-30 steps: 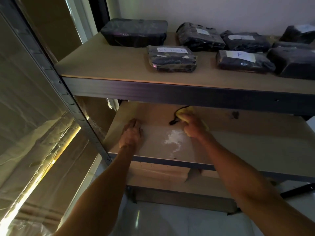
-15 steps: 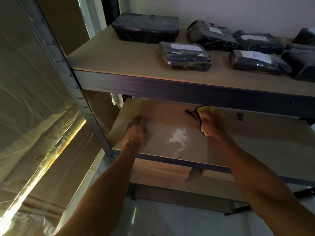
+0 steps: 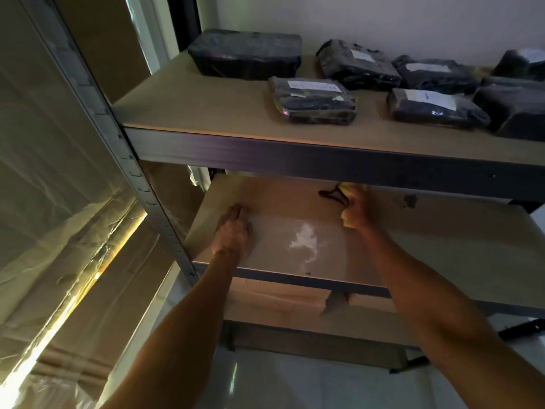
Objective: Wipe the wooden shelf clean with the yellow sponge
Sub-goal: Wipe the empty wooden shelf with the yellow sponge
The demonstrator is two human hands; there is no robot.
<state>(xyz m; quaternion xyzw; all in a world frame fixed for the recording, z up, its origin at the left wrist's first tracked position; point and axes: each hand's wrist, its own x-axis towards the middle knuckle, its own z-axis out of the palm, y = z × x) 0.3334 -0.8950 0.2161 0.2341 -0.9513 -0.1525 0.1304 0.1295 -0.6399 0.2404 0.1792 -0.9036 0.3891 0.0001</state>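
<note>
- Shelf point(image 3: 442, 243): the middle board of a metal rack, pale wood, seen from above and in front; it serves as the landmark below.
- Right hand point(image 3: 358, 212): lies deep on the shelf, near its back, just under the front beam of the upper shelf point(image 3: 206, 113).
- Sponge point(image 3: 348, 221): yellow, pressed between the right hand and the shelf. Its edges show at the near side of the hand and again beyond the fingertips, so the fingers lie over its top, curled down around it and holding it.
- Black cord point(image 3: 331, 195): a thin dark loop on the shelf, just left of the sponge's far end.
- White patch point(image 3: 303, 242): a pale smear on the shelf, nearer the front edge than the sponge and to its left; the sponge does not touch it.
- Dark spot point(image 3: 408, 200): on the shelf to the right of the right hand.
- Left hand point(image 3: 233, 234): rests palm down on the shelf's left part, fingers together and flat, holding nothing.
- Packages point(image 3: 312, 98): dark wrapped bundles, some with white labels, on the upper shelf.
- Change over the last second: the right hand and sponge have gone from just above the white patch toward the right and back of the shelf; the left hand has kept its place, and the white patch is unwiped.
</note>
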